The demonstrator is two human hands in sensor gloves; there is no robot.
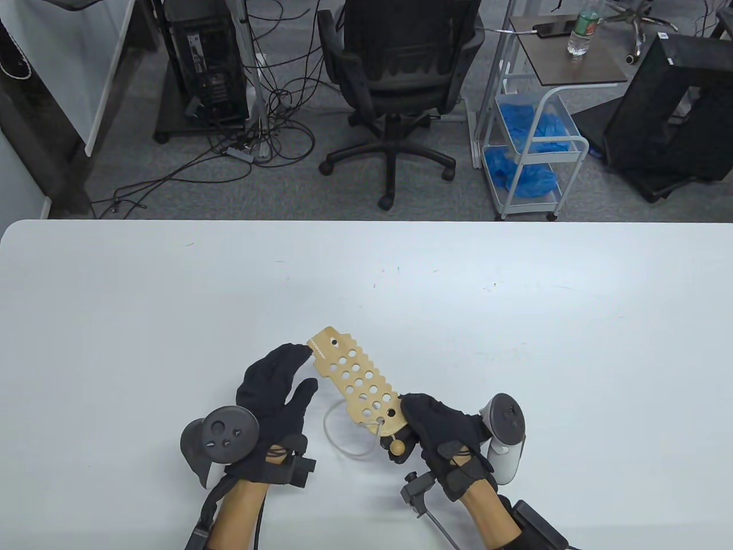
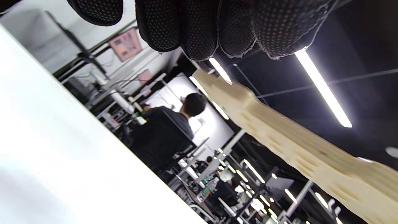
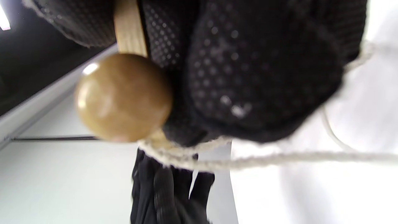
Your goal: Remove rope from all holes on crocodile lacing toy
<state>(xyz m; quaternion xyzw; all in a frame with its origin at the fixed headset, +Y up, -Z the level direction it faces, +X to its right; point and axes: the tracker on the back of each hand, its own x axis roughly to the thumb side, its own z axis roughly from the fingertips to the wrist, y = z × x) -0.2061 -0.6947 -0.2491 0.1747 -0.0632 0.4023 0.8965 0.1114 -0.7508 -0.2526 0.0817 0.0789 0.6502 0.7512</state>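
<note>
While my right hand (image 1: 441,427) pinches the crocodile board (image 1: 358,381) aloft by its near end and my left hand (image 1: 275,389) sits open-fingered at its far tip, I judge the rope (image 1: 343,427) nearly freed, needing one last pull through the end hole.

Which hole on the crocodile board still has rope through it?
The one at the board's near end, by the right hand: the rope comes out of it just above the wooden ball. The other holes show clear.
</note>
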